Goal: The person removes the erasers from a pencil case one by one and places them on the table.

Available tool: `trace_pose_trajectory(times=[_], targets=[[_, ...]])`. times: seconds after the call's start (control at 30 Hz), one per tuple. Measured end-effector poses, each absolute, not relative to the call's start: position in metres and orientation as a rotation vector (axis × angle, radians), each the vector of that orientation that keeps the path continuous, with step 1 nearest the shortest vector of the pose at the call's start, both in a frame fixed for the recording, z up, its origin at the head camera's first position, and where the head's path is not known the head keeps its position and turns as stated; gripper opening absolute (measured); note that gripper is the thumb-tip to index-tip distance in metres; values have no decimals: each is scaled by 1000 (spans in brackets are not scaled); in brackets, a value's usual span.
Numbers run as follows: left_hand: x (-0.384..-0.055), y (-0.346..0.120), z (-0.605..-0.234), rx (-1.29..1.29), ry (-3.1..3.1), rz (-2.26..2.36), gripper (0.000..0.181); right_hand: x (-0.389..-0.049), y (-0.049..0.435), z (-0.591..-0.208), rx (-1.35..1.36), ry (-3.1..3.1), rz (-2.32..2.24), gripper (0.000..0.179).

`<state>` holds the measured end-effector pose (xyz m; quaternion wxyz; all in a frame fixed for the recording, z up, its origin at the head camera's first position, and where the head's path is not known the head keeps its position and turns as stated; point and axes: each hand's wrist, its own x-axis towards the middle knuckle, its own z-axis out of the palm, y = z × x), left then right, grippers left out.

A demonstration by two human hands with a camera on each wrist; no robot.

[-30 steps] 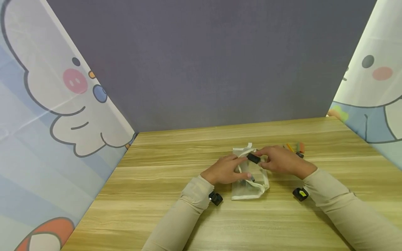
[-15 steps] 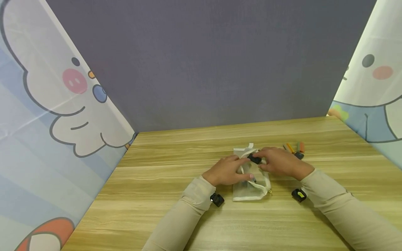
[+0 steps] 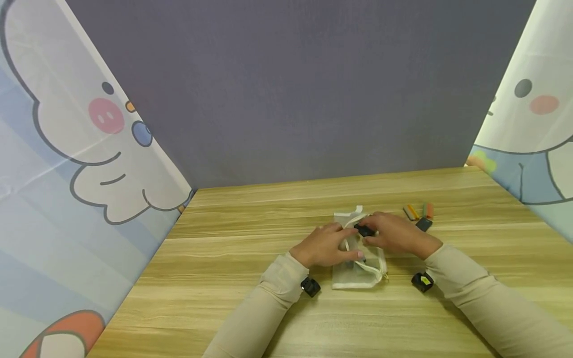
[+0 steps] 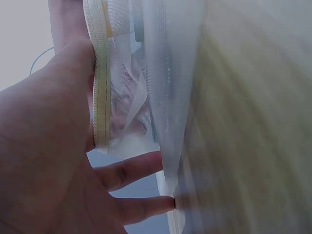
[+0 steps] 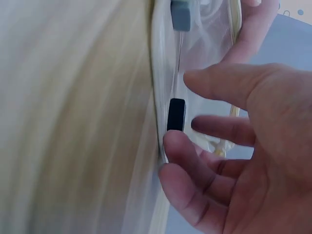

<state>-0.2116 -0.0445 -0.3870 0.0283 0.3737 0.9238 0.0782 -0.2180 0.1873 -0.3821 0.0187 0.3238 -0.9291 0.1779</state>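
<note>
A white mesh zip pouch [image 3: 351, 279] lies flat on the table with its mouth parted. My left hand [image 3: 326, 244] is at the mouth, thumb and index finger spread; in the left wrist view two straight fingers touch the mesh [image 4: 170, 97]. A small black oblong block [image 5: 176, 113] sits within the pouch mouth. Beside it is my right hand [image 3: 396, 233], its thumb apart from the block and a fingertip overlapping the block's lower end. A grey block [image 5: 181, 15] shows farther along the pouch in the right wrist view.
Right of the pouch lie a dark block [image 3: 424, 224], a yellow-orange block [image 3: 413, 211], a grey block [image 3: 408, 214], a green block [image 3: 425, 210] and an orange block [image 3: 429, 210]. A dark upright panel [image 3: 322, 99] closes off the table's back.
The right hand carried the black block slightly down into the pouch mouth, and its thumb has come off it. More of the loose blocks shows at right. My left hand barely shifted.
</note>
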Motion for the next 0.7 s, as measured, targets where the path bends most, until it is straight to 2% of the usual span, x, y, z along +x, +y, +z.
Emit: trace_pose_trajectory(times=[0.33,0.7], targets=[[-206,-42,-389,1174,2838,269,68,-214,183,-382,950,-2928,567,19],[-204,-37,-386,1214,2822,273,68,-214,186,-379,915,-3002,556,16]])
